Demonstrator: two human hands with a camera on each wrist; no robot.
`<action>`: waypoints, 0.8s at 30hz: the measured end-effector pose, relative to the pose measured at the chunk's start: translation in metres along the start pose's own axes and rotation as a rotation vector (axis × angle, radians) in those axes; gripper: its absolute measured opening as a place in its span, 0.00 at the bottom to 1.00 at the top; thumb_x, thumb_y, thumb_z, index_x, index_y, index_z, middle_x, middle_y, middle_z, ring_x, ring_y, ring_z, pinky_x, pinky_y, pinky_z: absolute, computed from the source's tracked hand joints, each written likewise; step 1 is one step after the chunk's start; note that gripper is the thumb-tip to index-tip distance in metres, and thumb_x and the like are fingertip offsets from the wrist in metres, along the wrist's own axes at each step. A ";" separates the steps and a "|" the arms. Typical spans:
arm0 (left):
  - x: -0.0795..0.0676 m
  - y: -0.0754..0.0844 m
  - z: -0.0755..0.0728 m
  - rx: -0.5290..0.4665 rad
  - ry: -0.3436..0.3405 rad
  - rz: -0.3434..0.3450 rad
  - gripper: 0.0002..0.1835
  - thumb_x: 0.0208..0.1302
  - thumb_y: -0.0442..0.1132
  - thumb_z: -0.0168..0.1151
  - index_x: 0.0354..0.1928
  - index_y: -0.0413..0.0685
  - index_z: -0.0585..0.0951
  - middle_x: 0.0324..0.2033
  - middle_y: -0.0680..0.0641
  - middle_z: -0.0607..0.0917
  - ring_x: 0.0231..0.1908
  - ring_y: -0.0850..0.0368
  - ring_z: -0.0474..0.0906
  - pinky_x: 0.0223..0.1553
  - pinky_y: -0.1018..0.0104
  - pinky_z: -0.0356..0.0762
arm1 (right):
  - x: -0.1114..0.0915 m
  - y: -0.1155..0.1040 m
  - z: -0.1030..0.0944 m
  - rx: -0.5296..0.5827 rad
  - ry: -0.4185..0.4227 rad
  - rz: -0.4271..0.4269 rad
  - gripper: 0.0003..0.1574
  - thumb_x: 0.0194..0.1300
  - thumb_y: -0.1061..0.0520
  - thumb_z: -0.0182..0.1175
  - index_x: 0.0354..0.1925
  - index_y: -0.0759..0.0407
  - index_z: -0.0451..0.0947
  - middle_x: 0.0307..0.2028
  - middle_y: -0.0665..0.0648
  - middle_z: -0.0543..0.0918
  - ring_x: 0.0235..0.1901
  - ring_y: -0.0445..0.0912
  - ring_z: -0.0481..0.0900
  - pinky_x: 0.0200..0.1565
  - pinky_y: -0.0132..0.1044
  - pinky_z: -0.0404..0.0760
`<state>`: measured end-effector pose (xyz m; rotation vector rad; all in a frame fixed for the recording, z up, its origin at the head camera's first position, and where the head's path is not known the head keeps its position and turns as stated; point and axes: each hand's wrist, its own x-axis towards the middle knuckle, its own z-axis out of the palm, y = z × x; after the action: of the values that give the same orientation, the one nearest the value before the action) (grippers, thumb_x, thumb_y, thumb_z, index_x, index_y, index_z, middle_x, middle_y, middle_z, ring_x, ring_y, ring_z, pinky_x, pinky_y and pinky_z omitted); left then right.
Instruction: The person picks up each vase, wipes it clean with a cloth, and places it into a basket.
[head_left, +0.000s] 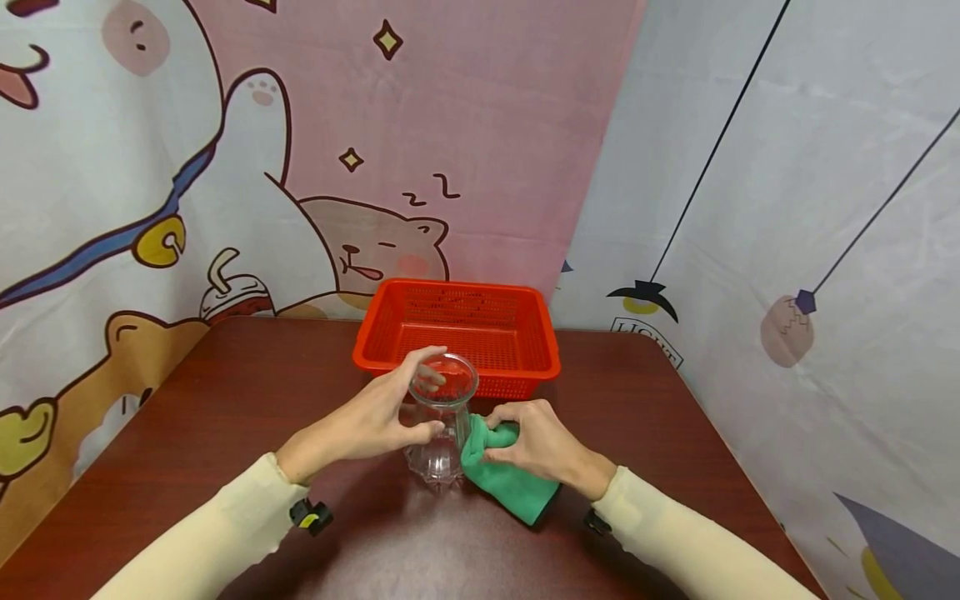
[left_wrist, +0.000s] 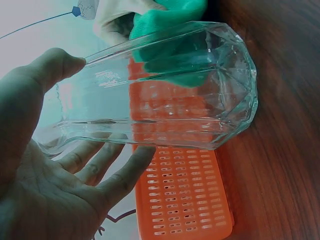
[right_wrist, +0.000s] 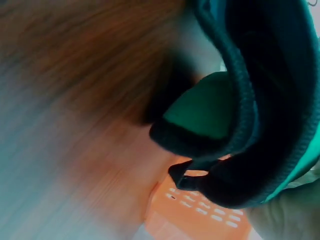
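A clear, faceted glass vase (head_left: 437,457) with a round rim stands in front of me, base close over the table. My left hand (head_left: 378,417) spans its upper part, the thumb on the near side and the fingers round the far side. Through the glass in the left wrist view, the fingers (left_wrist: 132,170) show along its lower edge. My right hand (head_left: 542,442) grips a bunched green cloth (head_left: 517,490) beside the vase, right at its wall. Black edging and a small loop show on the cloth (right_wrist: 205,107) in the right wrist view, where most of the hand is hidden.
Just behind the vase, a red perforated plastic basket (head_left: 542,354) sits on the dark brown wooden table (head_left: 247,392). A cartoon-printed curtain (head_left: 510,150) hangs behind the table and along its sides.
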<state>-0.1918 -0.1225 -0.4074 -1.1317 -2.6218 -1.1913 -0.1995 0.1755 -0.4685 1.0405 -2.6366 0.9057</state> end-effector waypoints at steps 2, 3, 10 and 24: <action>0.000 0.000 0.000 0.002 0.002 0.004 0.53 0.60 0.46 0.78 0.79 0.69 0.51 0.57 0.55 0.81 0.54 0.62 0.79 0.52 0.60 0.82 | -0.001 0.001 0.001 -0.027 -0.031 0.015 0.20 0.49 0.39 0.83 0.37 0.41 0.85 0.35 0.34 0.85 0.34 0.31 0.81 0.40 0.30 0.82; 0.000 0.000 0.001 0.004 0.003 0.006 0.53 0.61 0.46 0.77 0.79 0.69 0.51 0.57 0.55 0.81 0.54 0.62 0.79 0.52 0.59 0.82 | -0.002 0.001 0.002 -0.040 -0.046 0.022 0.21 0.49 0.38 0.83 0.37 0.41 0.85 0.35 0.34 0.84 0.33 0.31 0.80 0.40 0.30 0.81; 0.000 0.000 0.001 0.004 0.004 0.004 0.53 0.61 0.47 0.77 0.79 0.70 0.51 0.57 0.56 0.80 0.54 0.59 0.80 0.52 0.55 0.82 | -0.004 0.000 0.005 -0.088 -0.088 0.046 0.23 0.48 0.38 0.83 0.37 0.43 0.84 0.32 0.36 0.84 0.29 0.32 0.79 0.37 0.29 0.81; 0.000 -0.002 0.002 -0.003 0.007 0.014 0.53 0.61 0.47 0.77 0.79 0.68 0.51 0.58 0.49 0.82 0.55 0.57 0.80 0.52 0.52 0.83 | -0.008 0.002 0.009 -0.070 -0.048 0.036 0.22 0.51 0.41 0.82 0.40 0.40 0.83 0.31 0.37 0.83 0.26 0.35 0.74 0.27 0.30 0.75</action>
<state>-0.1927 -0.1217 -0.4096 -1.1424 -2.6039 -1.1953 -0.1946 0.1758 -0.4791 1.0142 -2.7134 0.7987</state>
